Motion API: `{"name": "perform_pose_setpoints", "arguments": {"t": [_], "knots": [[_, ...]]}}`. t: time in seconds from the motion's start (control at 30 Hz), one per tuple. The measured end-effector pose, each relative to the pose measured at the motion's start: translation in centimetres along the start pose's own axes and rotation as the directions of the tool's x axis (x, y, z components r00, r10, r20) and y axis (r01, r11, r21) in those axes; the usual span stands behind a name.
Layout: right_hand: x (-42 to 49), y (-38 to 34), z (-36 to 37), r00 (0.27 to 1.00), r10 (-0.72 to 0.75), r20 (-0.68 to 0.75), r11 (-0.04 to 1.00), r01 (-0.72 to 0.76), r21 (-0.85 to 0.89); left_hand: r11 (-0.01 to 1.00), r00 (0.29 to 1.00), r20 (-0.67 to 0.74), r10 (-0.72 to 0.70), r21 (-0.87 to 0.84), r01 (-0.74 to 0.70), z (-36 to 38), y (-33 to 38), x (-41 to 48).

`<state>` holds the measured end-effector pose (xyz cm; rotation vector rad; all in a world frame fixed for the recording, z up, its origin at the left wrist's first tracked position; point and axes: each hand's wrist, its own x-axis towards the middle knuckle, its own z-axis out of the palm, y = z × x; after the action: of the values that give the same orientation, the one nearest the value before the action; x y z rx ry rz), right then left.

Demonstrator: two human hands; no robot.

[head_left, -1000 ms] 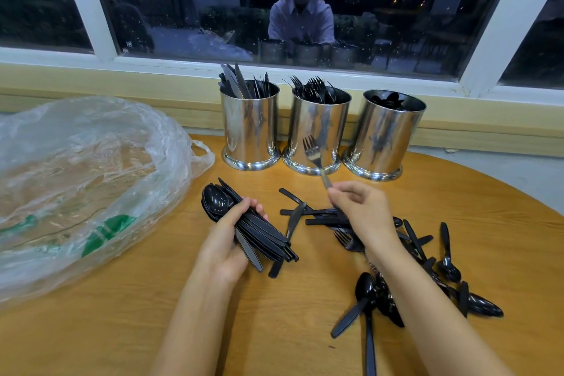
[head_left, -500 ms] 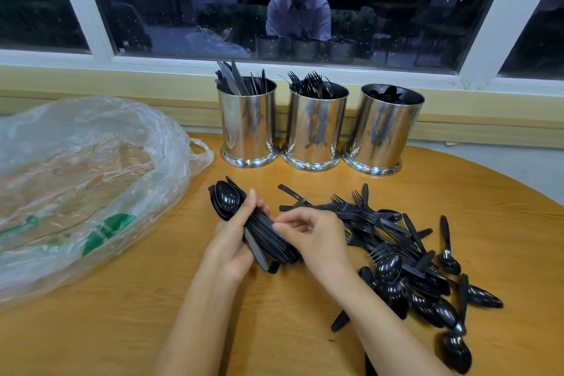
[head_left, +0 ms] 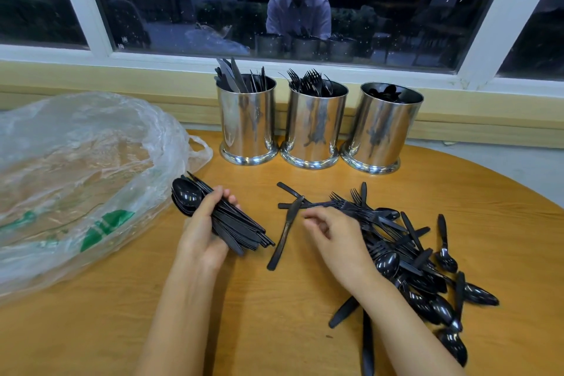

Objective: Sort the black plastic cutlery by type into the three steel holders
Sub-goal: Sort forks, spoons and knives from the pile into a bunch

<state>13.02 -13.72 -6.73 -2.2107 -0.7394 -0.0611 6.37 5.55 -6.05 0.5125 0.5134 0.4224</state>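
Observation:
My left hand (head_left: 203,224) grips a bundle of black spoons (head_left: 235,224), bowls pointing to the far left. My right hand (head_left: 335,238) hovers at the left edge of the loose cutlery pile (head_left: 409,256). Its fingers are loosely curled and nothing shows between them. A single knife (head_left: 285,232) lies on the table between my hands. At the back stand three steel holders: the left holder (head_left: 247,125) has knives, the middle holder (head_left: 314,128) has forks, and the right holder (head_left: 381,131) has spoons.
A large crumpled clear plastic bag (head_left: 76,180) covers the left of the round wooden table (head_left: 274,314). A window sill and dark window run behind the holders. The table edge curves away at the right.
One second ago my right hand held a fork up near the holders. It then came to the spoon bundle and has now moved right to the pile. My left hand kept its grip.

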Motion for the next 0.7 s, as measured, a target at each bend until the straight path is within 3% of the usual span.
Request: {"name": "perform_pose_setpoints", "arguments": {"t": [0.1,0.2,0.57,0.7], "knots": [[-0.4,-0.6,0.9,0.970,-0.124,0.207,0.971,0.162,-0.178,1.000,1.000,-0.002,-0.015,0.016,0.015,0.1,-0.1,-0.1],[-0.8,-1.0,1.4,0.948,-0.143,0.285,0.919,0.234,-0.317,0.999,1.000,-0.001,-0.031,0.026,0.031,0.2,-0.1,-0.1],[-0.8,0.1,0.9,0.997,0.036,0.066,0.974,-0.020,-0.225,0.998,0.998,-0.003,-0.058,0.013,0.058,0.3,-0.5,-0.5],[-1.0,-0.2,1.4,0.987,0.008,0.161,0.954,0.041,-0.297,0.997,0.998,0.012,-0.067,0.029,0.067,0.3,-0.5,-0.5]]}}
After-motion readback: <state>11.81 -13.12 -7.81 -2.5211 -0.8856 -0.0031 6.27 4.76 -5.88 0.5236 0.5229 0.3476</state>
